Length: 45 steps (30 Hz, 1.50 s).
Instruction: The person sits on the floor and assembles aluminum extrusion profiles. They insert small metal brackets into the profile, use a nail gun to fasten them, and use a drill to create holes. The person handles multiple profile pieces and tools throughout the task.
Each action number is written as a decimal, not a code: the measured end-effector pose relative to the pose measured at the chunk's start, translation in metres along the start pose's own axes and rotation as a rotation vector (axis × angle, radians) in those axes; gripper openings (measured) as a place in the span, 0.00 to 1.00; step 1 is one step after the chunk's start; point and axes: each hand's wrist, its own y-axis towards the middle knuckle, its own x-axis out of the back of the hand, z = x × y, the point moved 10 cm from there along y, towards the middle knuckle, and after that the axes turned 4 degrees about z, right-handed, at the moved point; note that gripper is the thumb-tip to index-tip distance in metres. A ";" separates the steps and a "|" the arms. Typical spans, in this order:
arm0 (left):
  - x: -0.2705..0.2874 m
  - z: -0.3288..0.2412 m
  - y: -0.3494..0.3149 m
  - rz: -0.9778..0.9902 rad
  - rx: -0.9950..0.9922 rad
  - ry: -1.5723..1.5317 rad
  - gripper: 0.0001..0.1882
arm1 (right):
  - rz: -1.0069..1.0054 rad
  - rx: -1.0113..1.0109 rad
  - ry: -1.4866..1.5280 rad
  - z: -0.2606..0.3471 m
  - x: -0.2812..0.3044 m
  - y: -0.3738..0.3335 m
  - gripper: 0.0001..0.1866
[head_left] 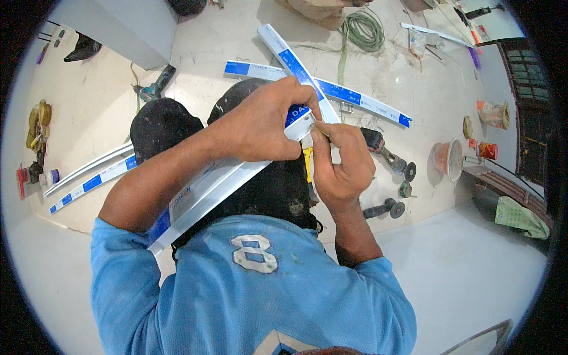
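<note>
A long metal profile (pixel 228 180) with blue and white film lies slantwise across my lap, running from beside my left elbow up to my hands. Near its upper end my left hand (pixel 269 121) is wrapped round it. At the tip of that end, my right hand (pixel 342 160) has thumb and forefinger pinched together; whatever is between them is too small to make out. Just past my hands, a second film-covered profile (pixel 290 59) crosses over a third profile (pixel 367 102) on the floor.
On the left lie a cordless drill (pixel 155 87) and more profiles (pixel 94 180). An angle grinder (pixel 390 155), a second grinder (pixel 384 210) and a bucket (pixel 448 160) are on the right. Far off sit a coiled green hose (pixel 365 31) and another bucket (pixel 493 115).
</note>
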 end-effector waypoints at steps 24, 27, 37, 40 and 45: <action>0.009 0.023 -0.002 0.081 0.074 -0.361 0.32 | 0.666 -1.174 -0.357 -0.396 -0.033 -0.344 0.23; 0.012 0.024 -0.003 0.081 0.089 -0.331 0.33 | 0.596 -1.330 -0.337 -0.415 -0.041 -0.395 0.23; 0.007 0.027 -0.006 0.117 0.062 -0.306 0.32 | 0.655 -1.333 -0.555 -0.371 -0.041 -0.446 0.21; 0.008 0.025 -0.002 0.124 0.084 -0.330 0.32 | 0.710 -1.225 -0.484 -0.378 -0.049 -0.466 0.21; 0.009 0.026 -0.009 0.095 0.073 -0.344 0.31 | 0.122 -1.582 0.615 -0.343 -0.039 -0.459 0.09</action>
